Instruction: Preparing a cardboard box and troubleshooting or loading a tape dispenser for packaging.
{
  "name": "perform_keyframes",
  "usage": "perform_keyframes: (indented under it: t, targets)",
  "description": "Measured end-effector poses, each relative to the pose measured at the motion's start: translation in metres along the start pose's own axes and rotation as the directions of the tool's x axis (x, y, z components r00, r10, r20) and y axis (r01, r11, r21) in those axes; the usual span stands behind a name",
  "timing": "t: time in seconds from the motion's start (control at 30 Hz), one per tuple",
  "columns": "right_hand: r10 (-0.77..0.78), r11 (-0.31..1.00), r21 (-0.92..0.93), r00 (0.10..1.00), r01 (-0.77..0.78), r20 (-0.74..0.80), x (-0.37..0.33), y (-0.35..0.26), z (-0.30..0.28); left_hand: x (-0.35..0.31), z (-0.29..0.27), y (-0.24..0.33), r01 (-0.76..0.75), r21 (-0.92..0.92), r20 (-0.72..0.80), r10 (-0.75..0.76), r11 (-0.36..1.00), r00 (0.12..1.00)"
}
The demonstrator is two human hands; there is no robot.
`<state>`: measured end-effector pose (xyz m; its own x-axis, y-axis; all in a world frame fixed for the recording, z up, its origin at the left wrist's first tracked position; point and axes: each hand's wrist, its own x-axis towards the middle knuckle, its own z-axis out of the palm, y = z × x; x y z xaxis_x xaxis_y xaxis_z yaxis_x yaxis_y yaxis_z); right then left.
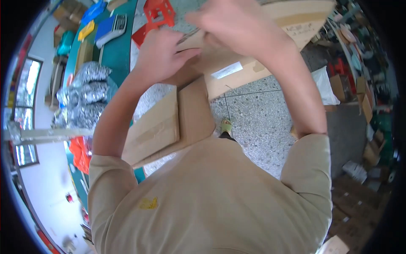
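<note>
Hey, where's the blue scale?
In the head view, the scale sits at the upper left on the green table, just right of the yellow packet.

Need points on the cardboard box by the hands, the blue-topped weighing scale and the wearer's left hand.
Cardboard box [195,111]: head view, on a brown flap
Blue-topped weighing scale [105,30]: head view, on its blue top
Left hand [157,56]: head view, on the back of the hand

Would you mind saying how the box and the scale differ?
The box is brown cardboard; the scale is blue and pale grey. The box looks larger than the scale. Left hand and right hand partly hide the box; the scale sits uncovered on the green table.
</note>
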<state>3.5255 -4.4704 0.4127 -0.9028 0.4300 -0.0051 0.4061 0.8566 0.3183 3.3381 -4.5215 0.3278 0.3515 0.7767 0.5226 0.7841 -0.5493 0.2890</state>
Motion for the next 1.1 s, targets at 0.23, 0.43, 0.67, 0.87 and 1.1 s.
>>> perform_keyframes:
  t: [0.23,0.43,0.67,0.87,1.1]
  targets:
    - [0.722,0.227,0.872,-0.526,-0.434,-0.450,-0.219,0.079,0.220,0.042,-0.097,0.004,0.277,-0.261,-0.157,-0.324,0.925,0.933]
    - [0.954,-0.299,0.947,-0.002,0.117,0.301,-0.214,0.089,0.377,-0.003,-0.189,-0.102,0.034,-0.614,-0.383,-0.335,0.788,0.861]
    - [0.952,0.005,0.997,0.306,0.077,-0.028,-0.227,0.175,0.308,-0.068,-0.137,-0.191,-0.137,-0.828,-0.444,-0.487,0.543,0.752]
    - [0.950,0.114,0.993,0.294,-0.011,-0.106,-0.289,0.103,0.203,-0.072,-0.053,-0.255,0.547,-0.710,-0.065,-0.815,0.443,0.575]
    - [0.995,0.046,0.618,0.089,-0.785,0.040,-0.183,-0.070,0.086,-0.077,0.040,-0.241,0.561,-0.233,0.012,-0.575,0.794,0.818]
